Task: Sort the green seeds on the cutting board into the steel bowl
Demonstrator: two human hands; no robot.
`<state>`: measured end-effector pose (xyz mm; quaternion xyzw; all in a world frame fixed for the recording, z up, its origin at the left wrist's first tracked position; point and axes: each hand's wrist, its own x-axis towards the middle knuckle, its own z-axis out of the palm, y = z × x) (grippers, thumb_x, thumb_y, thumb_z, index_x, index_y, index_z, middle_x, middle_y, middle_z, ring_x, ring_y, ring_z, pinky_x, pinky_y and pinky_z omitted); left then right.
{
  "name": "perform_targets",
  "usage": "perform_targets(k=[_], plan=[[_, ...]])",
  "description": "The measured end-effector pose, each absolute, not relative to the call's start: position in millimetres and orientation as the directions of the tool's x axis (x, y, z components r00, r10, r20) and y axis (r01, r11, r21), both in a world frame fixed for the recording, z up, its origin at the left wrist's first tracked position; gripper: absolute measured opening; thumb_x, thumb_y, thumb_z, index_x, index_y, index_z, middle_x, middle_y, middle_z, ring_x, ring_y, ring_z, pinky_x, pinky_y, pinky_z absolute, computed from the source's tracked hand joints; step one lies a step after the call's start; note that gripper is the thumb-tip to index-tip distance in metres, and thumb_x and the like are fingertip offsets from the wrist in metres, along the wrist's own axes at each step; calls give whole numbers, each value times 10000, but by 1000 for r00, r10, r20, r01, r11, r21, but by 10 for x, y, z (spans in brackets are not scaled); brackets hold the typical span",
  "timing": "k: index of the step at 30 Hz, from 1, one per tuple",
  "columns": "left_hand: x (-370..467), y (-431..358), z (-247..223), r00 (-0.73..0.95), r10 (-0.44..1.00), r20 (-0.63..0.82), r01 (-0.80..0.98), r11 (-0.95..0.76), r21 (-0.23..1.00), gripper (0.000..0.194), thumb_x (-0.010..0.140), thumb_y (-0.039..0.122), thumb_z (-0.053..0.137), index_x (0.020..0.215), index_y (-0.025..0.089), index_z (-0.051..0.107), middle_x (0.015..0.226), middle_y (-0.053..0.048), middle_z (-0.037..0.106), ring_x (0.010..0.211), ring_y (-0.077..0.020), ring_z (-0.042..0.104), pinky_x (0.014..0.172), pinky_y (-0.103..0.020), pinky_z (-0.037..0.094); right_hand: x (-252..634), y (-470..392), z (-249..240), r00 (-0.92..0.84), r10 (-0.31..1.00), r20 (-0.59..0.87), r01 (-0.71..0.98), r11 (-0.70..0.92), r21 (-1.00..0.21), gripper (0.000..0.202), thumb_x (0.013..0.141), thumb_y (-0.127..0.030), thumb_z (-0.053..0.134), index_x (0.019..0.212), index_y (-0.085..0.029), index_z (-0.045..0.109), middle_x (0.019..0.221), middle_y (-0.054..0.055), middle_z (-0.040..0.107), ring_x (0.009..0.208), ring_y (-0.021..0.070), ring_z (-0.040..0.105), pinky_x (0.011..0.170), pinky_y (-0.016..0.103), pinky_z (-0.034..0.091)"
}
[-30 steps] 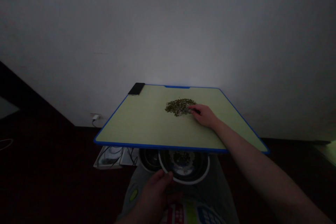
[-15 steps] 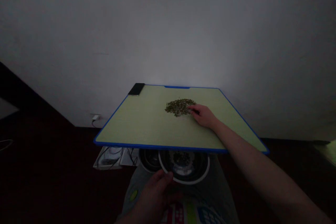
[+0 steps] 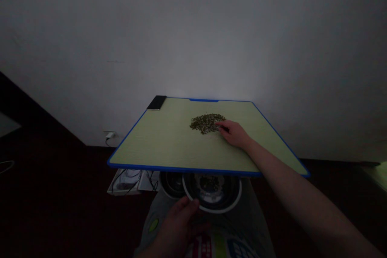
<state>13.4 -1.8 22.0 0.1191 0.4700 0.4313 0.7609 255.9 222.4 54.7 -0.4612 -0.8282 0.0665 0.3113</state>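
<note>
A flat pile of small brownish-green bits, like seeds or dried grains (image 3: 205,121), lies on the folding table (image 3: 157,145). At the pile's right edge is my right hand (image 3: 234,133), its index finger and thumb drawn close together among the bits. Whatever lies between those fingertips is too small to make out. Below the table's near edge, my left hand (image 3: 179,217) grips the rim of a metal bowl (image 3: 217,205), thumb on top. Dark bits rest in the bottom of this bowl, which sits over my lap, partly under the tabletop.
A second metal bowl (image 3: 172,187) stands left of the first, partly hidden by it. On the table's far left corner lies a phone (image 3: 157,102). White boxes with cables (image 3: 123,181) are on the floor at left. A charger (image 3: 110,134) is plugged into the wall behind.
Almost nothing differs. My right fingertips have shifted very slightly at the pile's edge, and my left hand stays on the bowl's rim.
</note>
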Motion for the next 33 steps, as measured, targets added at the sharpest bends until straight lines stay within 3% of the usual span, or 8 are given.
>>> perform_targets(k=[9, 16, 24, 33], plan=[[146, -21, 257, 166, 752, -638, -555, 606, 570, 214, 647, 263, 820, 780, 180, 674, 752, -26, 730, 740, -196, 663, 693, -386, 589, 2593, 2226, 558, -293, 842, 453, 780, 484, -397, 336, 831, -197, 523, 1098, -169, 725, 807, 65, 711, 694, 173, 606, 690, 292, 459], [140, -12, 198, 178, 761, -624, -558, 600, 573, 226, 648, 281, 822, 803, 183, 690, 778, -41, 745, 774, -216, 672, 681, -392, 591, 2603, 2243, 555, -286, 850, 443, 805, 464, -370, 340, 837, -189, 518, 1113, -170, 717, 883, 84, 726, 785, 194, 638, 751, 307, 479], [132, -7, 217, 208, 767, -607, -542, 607, 581, 259, 614, 327, 841, 789, 191, 708, 771, -37, 736, 759, -209, 660, 697, -376, 575, 2595, 2285, 522, -338, 824, 454, 767, 521, -374, 347, 875, -209, 508, 1167, -182, 694, 1049, 104, 720, 931, 218, 650, 849, 348, 491], [137, -23, 214, 184, 767, -615, -538, 602, 590, 187, 702, 285, 776, 821, 171, 687, 812, -45, 741, 798, -219, 675, 729, -409, 578, 2600, 2251, 553, -370, 808, 459, 717, 563, -412, 331, 890, -213, 516, 1168, -196, 694, 993, 93, 721, 865, 204, 646, 798, 341, 489]])
